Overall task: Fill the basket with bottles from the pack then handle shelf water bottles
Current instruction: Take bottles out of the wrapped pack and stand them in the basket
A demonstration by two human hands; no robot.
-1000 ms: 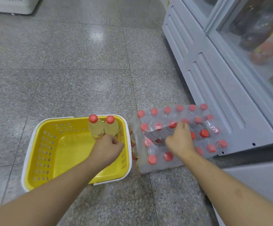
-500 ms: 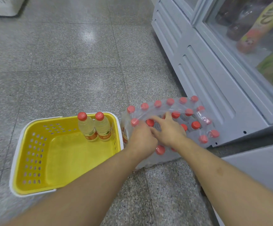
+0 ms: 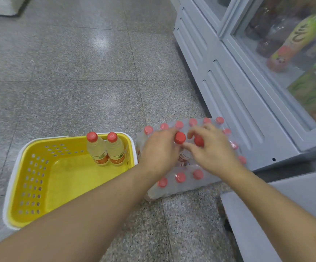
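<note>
A: Where are the bottles?

B: Most sit in the shrink-wrapped pack [image 3: 189, 159] on the floor [image 3: 77, 72], at 3 o'clock from the yellow basket [image 3: 40, 186] and touching its right wall. Two bottles [image 3: 106, 148] stand upright in the basket's far right corner, at about 1 o'clock inside it, side by side and touching.

A: And the hands?

B: Both are over the middle of the pack. The left hand [image 3: 161, 154] has its grip wrapped around the neck of a red-capped bottle [image 3: 179, 138], whose cap stands a little above the caps nearby. The right hand [image 3: 212, 150] curls its fingers around a second red cap [image 3: 198, 140] just beside it, at 3 o'clock from the first; whether that grip is clenched on the bottle or only resting there, one cannot tell.

A: Which step is this?

B: It looks like the filling step, early on, with the basket mostly bare.

A: What does the next move call for?

B: Probably pulling each bottle straight up through the torn wrap so the film does not snag, then carrying it toward 9 o'clock and setting it upright beside the two. The cooler cabinet [image 3: 228, 82] stands at 2 o'clock, close behind the pack.
</note>
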